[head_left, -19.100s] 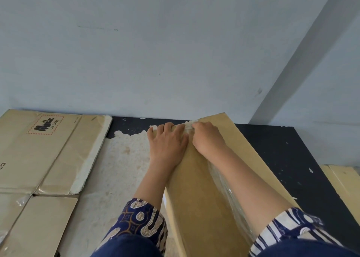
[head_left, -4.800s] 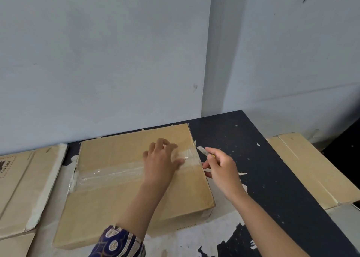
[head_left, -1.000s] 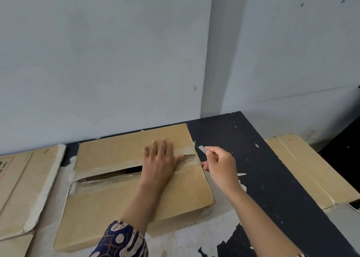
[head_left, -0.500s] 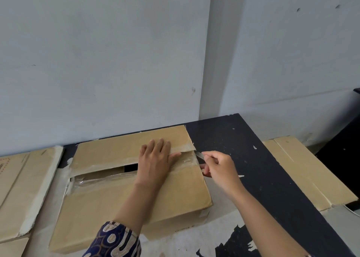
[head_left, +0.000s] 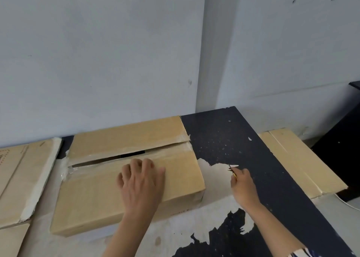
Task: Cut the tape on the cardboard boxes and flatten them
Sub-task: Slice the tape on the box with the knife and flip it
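Note:
A low brown cardboard box (head_left: 93,204) lies on the worn black table (head_left: 224,140). Its top seam is slit, and a dark gap (head_left: 132,155) shows between the two flaps, with clear tape (head_left: 65,169) still clinging at the left end. My left hand (head_left: 141,180) rests on the near flap with the fingertips curled at the seam. My right hand (head_left: 242,184) is off the box to the right, above the table, and pinches a small cutter blade (head_left: 232,170) that points up and left.
Flattened cardboard (head_left: 25,179) lies at the table's left end. Another flat box (head_left: 298,159) sits lower down beyond the table's right edge. A pale wall stands close behind the table, and a dark piece of furniture (head_left: 342,140) is at far right.
My right hand has pulled the blade away from the box's right end, to the right and toward me. My left hand has slid back onto the near flap. The seam gap is open.

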Motion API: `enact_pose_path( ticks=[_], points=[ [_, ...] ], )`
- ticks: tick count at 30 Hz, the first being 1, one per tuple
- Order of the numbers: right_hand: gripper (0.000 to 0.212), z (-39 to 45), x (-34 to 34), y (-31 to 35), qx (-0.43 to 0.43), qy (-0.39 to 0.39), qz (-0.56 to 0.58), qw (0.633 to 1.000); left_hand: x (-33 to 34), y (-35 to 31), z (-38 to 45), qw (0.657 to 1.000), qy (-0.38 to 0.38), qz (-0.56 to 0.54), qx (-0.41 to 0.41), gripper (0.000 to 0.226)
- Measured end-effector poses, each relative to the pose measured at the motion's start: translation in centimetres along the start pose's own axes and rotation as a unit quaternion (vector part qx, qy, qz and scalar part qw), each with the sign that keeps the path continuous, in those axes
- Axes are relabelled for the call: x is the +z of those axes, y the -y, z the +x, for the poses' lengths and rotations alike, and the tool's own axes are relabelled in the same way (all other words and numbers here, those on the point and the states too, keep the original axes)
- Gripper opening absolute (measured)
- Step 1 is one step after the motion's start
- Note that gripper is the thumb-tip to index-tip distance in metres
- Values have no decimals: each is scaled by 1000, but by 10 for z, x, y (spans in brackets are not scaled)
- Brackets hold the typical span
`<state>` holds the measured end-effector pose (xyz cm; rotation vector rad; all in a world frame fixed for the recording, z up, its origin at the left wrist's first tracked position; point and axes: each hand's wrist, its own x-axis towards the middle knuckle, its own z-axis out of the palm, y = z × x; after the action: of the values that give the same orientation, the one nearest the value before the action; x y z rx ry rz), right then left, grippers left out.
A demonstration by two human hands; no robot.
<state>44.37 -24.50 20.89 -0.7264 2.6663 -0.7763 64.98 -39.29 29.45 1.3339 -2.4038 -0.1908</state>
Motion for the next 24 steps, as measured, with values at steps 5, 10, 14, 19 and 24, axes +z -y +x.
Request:
enact_pose_path(
  ticks=[5,10,14,19,24],
  points=[
    [54,-3,8,-36,1,15,-226,974,2,4,-14,993,117,30,10,76],
    [58,1,2,-53,6,4,-273,962,-2,10,-14,981,163,80,65,64],
    [58,0,6,-54,17,-10,-241,970,-10,19,-19,979,162,81,99,69],
    [47,6,-8,-35,84,-28,-136,987,-16,45,-27,978,133,58,151,66],
    [53,3,-24,64,-174,-130,138,966,-22,69,-25,966,134,50,214,62]
  ],
)
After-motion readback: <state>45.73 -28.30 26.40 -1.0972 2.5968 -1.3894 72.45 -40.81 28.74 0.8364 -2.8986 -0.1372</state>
